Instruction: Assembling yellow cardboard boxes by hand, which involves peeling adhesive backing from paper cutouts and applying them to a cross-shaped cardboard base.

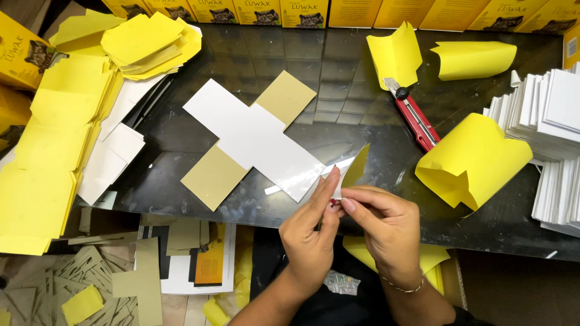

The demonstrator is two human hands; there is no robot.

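— Hands first: where are they, and on what?

— Both at six o'clock, just over the near edge of the worktop (362, 66). The left hand (311, 232) and right hand (386, 226) meet fingertip to fingertip, fingers pinched together on a small yellow strip (355, 168) with a white backing — it looks like a liner being peeled off.

— And the cross-shaped card?

— Card (251, 136) lies flat at the centre, white face up with two tan flaps, its near corner just beside the hands. No yellow on it, so I'd judge the covering isn't begun.

— What's ready, then?

— Curled yellow sheets (474, 160) at three o'clock, more at one; a red cutter (417, 118) between them. Finished-looking yellow pieces (54, 139) pile up at nine o'clock, white stacks (553, 111) at the right edge — plenty done, plenty left.
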